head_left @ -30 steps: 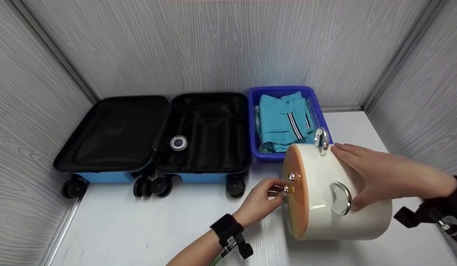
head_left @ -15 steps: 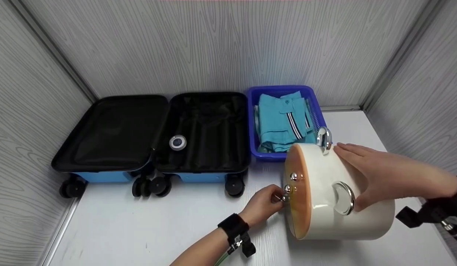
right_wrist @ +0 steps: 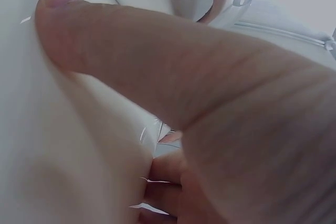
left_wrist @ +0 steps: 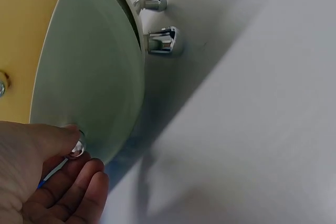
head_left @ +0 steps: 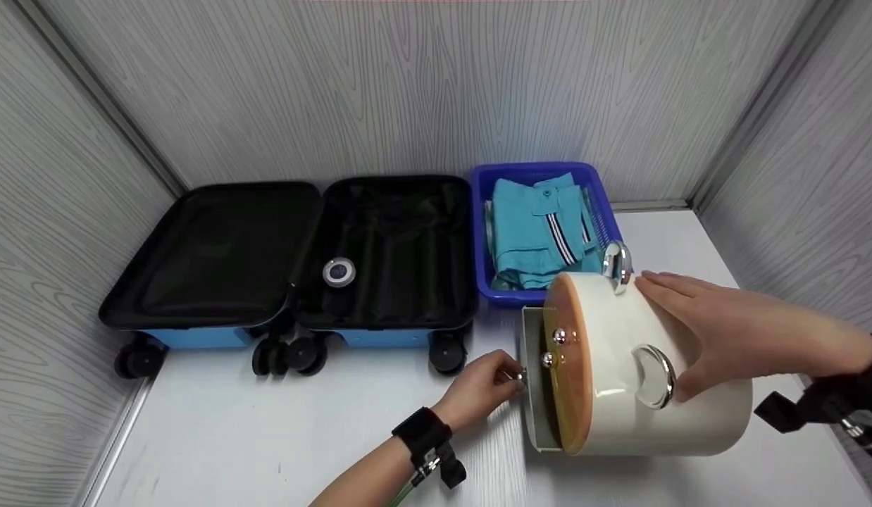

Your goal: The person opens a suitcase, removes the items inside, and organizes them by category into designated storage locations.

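Note:
A cream drum-shaped storage box [head_left: 661, 429] with an orange-rimmed front stands on the right of the white surface. Its pale half-round drawer [head_left: 537, 415] sticks out to the left. My left hand [head_left: 478, 394] pinches the silver drawer knob [left_wrist: 79, 148] between thumb and fingers. Two other silver knobs show on the orange front panel [head_left: 573, 394]. My right hand [head_left: 721, 334] is spread over the box's body, thumb beside a chrome handle [head_left: 654, 377]; the right wrist view shows the thumb [right_wrist: 94, 35] lying on the cream wall. The drawer's inside is mostly hidden.
An open suitcase [head_left: 401, 246] with black lining lies at the left and middle. A small round white-rimmed object [head_left: 339, 272] sits in it. Behind the box, a blue basket [head_left: 482, 232] holds folded turquoise clothes [head_left: 538, 225]. Grey wood-grain walls [head_left: 408, 84] enclose the surface.
My left hand has shifted left, drawing the drawer partly out of the box by its knob. Half a second ago the drawer was shut. My right hand stays on the box.

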`<state>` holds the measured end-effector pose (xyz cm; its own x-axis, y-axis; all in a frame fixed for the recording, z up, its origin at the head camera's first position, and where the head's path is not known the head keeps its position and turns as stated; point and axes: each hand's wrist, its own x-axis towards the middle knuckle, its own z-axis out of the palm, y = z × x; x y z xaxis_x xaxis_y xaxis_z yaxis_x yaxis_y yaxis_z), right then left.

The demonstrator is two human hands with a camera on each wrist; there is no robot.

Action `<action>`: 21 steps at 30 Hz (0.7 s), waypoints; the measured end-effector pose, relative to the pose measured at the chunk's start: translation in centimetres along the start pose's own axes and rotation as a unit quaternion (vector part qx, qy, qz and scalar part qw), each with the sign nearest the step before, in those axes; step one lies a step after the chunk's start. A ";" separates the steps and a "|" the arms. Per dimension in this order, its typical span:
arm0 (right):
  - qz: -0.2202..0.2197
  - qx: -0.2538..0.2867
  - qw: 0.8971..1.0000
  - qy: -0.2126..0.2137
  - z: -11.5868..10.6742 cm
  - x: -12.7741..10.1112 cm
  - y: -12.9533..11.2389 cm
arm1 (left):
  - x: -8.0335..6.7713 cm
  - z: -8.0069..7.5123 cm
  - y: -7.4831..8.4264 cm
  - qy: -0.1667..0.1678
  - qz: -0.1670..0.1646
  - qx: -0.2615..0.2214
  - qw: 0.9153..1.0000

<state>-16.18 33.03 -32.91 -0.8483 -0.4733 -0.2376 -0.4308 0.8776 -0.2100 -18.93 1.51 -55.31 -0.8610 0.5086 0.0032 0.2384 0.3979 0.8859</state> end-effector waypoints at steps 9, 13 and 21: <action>0.005 -0.003 1.000 -0.011 -0.1 0.2 0.0 | -2.2 -2.9 -1.3 0.017 -0.031 0.016 0.999; 0.003 -0.004 1.000 -0.010 -0.1 0.3 0.1 | -2.8 -3.9 -1.6 0.016 -0.041 0.018 0.999; -0.011 -0.008 1.000 0.004 0.0 0.4 0.1 | -3.5 -4.8 -2.2 0.018 -0.050 0.012 0.999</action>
<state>-16.57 32.95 -33.03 -0.8409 -0.4917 -0.2261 -0.4539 0.8683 -0.2001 -18.58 -4.83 -55.09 -0.8965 0.4378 -0.0678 0.1610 0.4645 0.8708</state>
